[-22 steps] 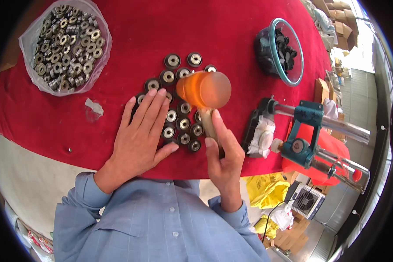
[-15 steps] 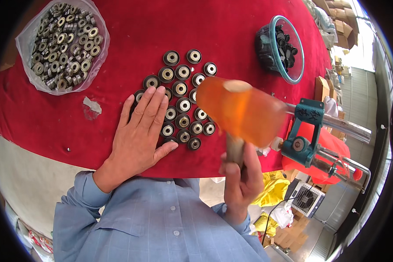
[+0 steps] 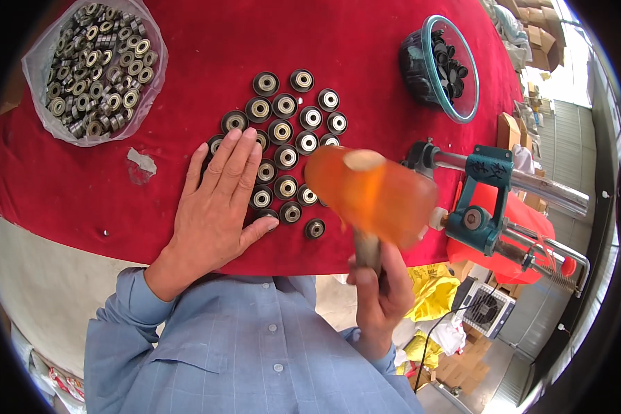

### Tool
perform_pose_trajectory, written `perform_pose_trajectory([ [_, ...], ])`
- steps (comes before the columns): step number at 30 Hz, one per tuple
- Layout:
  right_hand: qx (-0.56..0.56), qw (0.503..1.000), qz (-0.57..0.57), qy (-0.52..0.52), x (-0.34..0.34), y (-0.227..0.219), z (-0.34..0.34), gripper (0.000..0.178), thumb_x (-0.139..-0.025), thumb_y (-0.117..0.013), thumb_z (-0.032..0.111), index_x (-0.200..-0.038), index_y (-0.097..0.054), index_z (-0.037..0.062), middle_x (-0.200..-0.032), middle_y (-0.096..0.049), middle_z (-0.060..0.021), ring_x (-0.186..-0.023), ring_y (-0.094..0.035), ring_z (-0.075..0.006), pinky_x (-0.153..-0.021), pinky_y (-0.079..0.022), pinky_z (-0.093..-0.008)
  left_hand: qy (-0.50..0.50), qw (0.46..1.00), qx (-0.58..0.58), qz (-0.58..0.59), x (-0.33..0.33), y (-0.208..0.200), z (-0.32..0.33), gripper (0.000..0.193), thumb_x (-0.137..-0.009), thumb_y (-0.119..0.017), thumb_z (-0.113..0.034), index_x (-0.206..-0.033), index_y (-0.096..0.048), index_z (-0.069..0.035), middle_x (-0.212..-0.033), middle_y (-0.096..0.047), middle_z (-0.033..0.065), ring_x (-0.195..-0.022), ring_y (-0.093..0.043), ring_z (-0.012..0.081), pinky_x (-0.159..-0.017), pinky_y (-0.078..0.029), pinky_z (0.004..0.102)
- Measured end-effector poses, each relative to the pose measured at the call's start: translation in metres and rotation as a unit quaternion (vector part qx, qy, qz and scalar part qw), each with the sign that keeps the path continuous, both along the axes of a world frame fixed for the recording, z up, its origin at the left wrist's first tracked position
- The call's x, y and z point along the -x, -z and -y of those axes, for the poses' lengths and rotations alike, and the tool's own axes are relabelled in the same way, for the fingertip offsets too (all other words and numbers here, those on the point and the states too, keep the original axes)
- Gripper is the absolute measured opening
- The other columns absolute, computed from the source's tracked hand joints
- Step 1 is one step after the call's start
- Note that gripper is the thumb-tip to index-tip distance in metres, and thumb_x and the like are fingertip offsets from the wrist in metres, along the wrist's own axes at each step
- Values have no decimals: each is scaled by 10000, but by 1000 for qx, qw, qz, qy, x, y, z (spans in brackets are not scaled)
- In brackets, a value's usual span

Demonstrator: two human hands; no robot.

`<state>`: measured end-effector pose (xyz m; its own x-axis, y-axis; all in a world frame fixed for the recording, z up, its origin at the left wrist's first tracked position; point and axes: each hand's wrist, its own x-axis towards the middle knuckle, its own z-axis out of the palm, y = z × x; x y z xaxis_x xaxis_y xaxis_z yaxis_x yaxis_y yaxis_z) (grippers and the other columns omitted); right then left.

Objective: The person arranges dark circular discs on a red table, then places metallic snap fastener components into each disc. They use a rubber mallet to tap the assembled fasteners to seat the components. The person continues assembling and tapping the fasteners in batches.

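Several metal bearings seated in black round caps (image 3: 281,131) stand in a loose cluster on the red cloth (image 3: 207,48). My left hand (image 3: 217,200) lies flat over the cluster's left side, fingers stretched out and covering some of the pieces. In my right hand (image 3: 383,293) is a mallet (image 3: 386,196), gripped by its wooden handle. Its orange, see-through head is slightly blurred, hovers over the right part of the cluster and hides pieces there. One capped bearing (image 3: 314,228) sits a little apart at the near edge of the group.
A clear plastic bag (image 3: 156,96) full of loose bearings stands at the far left. At the far right is a bowl (image 3: 426,65) of black caps. A green clamp-like metal fixture (image 3: 486,172) juts over the right edge. A plastic scrap (image 3: 142,161) lies near the bag.
The mallet has shifted slightly left and down. Some capped bearings at the cluster's right have spread a little apart. My left hand stays spread on the pieces.
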<state>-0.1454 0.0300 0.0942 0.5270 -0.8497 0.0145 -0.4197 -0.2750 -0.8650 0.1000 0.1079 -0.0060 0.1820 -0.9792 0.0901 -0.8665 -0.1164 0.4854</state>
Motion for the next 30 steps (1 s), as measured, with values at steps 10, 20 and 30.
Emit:
perform_pose_trajectory([
  [10, -7, 994, -86, -62, 2, 25, 0, 520, -1005, -660, -49, -1519, -582, -25, -1115, -742, -141, -896, -690, -161, -807, -554, -293, 2, 1000, 7, -3, 0, -1, 1, 1029, -895, -764, -527, -1647, -351, 42, -1741, -311, 186, -1635, -256, 353, -1307, -214, 588],
  [20, 60, 989, -117, -69, 33, 21, -32, 518, -846, -704, -103, -1357, -692, -17, -975, -720, -180, -833, -711, -300, -744, -563, -357, 8, 1000, -13, -10, 1, -2, 0, 1025, -906, -756, -476, -1680, -296, 14, -1752, -297, 188, -1639, -250, 364, -1320, -186, 579],
  [30, 11, 997, -61, -55, 43, -1, -39, 361, -991, -650, -23, -1348, -651, -76, -955, -731, -169, -750, -675, -167, -693, -546, -319, -38, 994, 71, -79, -12, -2, -7, 705, -1029, -646, -267, -1643, -406, -20, -1713, -376, 188, -1605, -325, 389, -1302, -249, 552],
])
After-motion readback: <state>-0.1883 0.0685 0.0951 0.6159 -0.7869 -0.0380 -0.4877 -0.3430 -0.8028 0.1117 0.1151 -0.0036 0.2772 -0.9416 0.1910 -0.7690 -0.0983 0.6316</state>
